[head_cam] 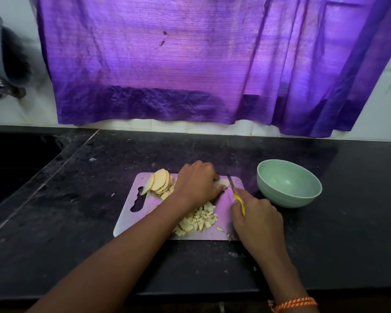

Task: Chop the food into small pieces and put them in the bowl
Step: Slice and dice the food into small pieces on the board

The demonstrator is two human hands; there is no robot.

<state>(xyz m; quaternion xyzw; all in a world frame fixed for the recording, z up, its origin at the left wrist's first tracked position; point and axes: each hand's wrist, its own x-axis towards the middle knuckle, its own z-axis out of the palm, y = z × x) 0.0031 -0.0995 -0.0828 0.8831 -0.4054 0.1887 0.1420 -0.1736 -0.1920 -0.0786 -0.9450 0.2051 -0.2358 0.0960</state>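
A person is standing at a dark counter [212, 263] and chopping pale food on a cutting board [127, 220], the left hand [195, 185] curling down over a small stack of slices [222, 183] to hold it steady while the right hand [256, 219] is gripping the yellow handle of a knife [238, 201], fingers wrapped round it, the blade meeting the stack at its right end; a heap of small cut pieces [199, 220] is lying on the near half of the board, partly under the left forearm, a fan of uncut slices [159, 182] is waiting at the far left corner, and the green bowl [289, 184] is sitting just off the board's right edge, with nothing to be seen inside it; the cutting looks best done with the left fingertips tucked back from the edge, the blade coming straight down in close, even strokes, and the finished pieces being kept away from the board's near edge, since some are lying close to it; the left fingertips are hidden under the hand, so how near they are to the blade cannot be told, most of the blade is too thin and dim to follow, and a blurred dark shape at the far left is not clear enough to name
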